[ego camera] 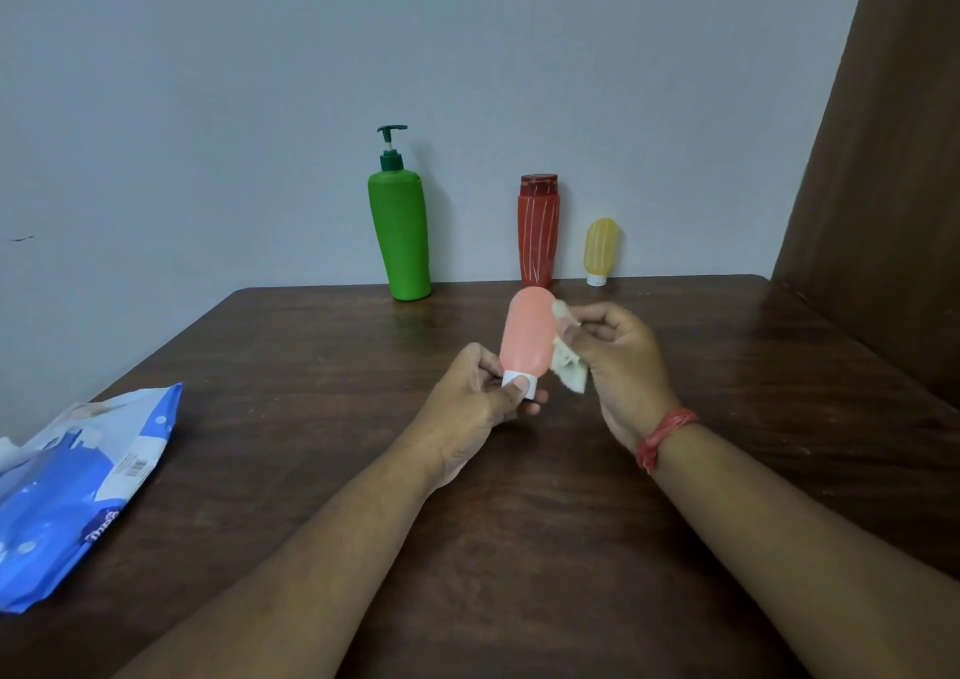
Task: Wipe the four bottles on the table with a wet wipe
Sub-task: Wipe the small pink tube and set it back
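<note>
Left hand (480,392) pinches pink bottle (527,333) by its cap, steadying it upright; right hand (618,351) grips wipe (563,361) against its side. Three bottles stand beyond hands on worktop (519,522).

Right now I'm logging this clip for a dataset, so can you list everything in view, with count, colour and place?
Pump bottle: 1, green, upright at the table's far edge, leftmost of the three.
Capped bottle: 1, red with pale streaks, upright at the far edge, right of the pump bottle.
Small tube bottle: 1, yellow, standing on its white cap, rightmost at the far edge.
Pink bottle: 1, pink with white cap, held above the table, cap toward the person.
Wet wipe: 1, off-white, crumpled against the pink bottle's right side.
Wipe packet: 1, blue and white, lying at the table's left edge.
Table: 1, dark brown wood.
Wall: grey, behind.
Wrist thread: 1, red, right wrist.
Left hand: pinches the pink bottle's cap.
Right hand: grips the wet wipe.
</note>
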`<act>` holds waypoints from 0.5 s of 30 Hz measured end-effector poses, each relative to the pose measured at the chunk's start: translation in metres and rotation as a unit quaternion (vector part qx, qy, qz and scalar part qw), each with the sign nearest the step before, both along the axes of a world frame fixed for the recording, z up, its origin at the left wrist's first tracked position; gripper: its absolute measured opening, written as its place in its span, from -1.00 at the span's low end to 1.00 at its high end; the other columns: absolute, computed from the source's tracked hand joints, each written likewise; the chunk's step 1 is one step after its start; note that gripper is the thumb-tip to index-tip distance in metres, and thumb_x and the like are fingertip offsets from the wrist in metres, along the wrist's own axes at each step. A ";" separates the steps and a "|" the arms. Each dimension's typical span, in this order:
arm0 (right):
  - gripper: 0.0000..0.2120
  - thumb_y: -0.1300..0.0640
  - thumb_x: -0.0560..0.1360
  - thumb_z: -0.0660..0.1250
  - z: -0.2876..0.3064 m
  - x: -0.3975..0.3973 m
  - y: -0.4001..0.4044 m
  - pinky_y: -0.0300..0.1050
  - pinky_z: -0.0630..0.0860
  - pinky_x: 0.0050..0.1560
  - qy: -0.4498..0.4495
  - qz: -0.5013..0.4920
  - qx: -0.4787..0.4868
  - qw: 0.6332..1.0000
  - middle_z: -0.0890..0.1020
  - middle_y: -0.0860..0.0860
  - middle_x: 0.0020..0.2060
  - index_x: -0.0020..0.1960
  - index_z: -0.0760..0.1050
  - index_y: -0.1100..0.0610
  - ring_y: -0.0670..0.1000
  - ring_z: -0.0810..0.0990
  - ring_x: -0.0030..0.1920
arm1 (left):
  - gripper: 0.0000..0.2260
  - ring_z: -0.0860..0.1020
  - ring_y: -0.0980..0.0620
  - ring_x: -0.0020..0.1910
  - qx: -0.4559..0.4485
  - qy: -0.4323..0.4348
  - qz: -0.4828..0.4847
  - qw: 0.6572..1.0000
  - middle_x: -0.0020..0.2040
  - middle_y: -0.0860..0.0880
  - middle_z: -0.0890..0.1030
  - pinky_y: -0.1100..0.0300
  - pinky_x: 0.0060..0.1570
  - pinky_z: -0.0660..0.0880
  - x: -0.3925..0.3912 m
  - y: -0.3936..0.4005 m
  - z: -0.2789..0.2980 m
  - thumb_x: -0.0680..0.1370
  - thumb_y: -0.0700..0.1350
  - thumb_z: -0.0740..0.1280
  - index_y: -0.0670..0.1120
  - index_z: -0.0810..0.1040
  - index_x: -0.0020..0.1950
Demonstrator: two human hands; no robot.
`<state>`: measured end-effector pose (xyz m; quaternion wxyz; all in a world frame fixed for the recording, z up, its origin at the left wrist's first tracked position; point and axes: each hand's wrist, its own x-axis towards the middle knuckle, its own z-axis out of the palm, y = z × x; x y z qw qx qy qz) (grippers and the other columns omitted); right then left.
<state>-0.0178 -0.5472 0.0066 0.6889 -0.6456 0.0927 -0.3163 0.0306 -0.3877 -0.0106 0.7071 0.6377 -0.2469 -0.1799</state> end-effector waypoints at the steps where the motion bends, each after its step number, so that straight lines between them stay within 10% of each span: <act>1: -0.94 0.23 0.53 0.41 0.002 -0.001 -0.002 -0.13 0.64 -0.11 -0.019 -0.009 0.020 1.000 0.73 -0.01 -0.14 -0.03 0.61 0.10 -0.03 0.71 -0.08 | -0.84 0.68 -0.22 0.06 0.004 0.000 -0.005 1.000 0.05 -0.24 0.68 -0.10 0.16 0.59 -0.002 -0.002 0.000 0.63 -0.31 0.32 -0.17 0.33 0.02; 8: -0.91 0.26 0.54 0.38 -0.007 0.001 0.004 -0.06 0.60 -0.02 0.053 0.072 -0.023 0.996 0.70 0.11 -0.08 -0.06 0.62 0.11 0.05 0.68 -0.05 | -0.86 0.65 -0.10 -0.05 0.004 -0.020 0.030 0.999 -0.05 -0.15 0.71 -0.01 0.06 0.59 0.001 0.005 0.001 0.64 -0.31 0.29 -0.17 0.33 0.03; 15: -0.77 0.29 0.61 0.23 0.014 -0.006 -0.022 -0.02 0.59 0.03 -0.025 0.107 0.132 0.985 0.70 -0.05 0.04 0.08 0.62 0.09 -0.03 0.63 0.10 | -0.86 0.60 0.09 -0.11 0.146 -0.126 -0.005 0.981 0.02 -0.09 0.69 0.16 0.01 0.55 -0.005 0.004 0.008 0.64 -0.25 0.30 -0.17 0.34 0.11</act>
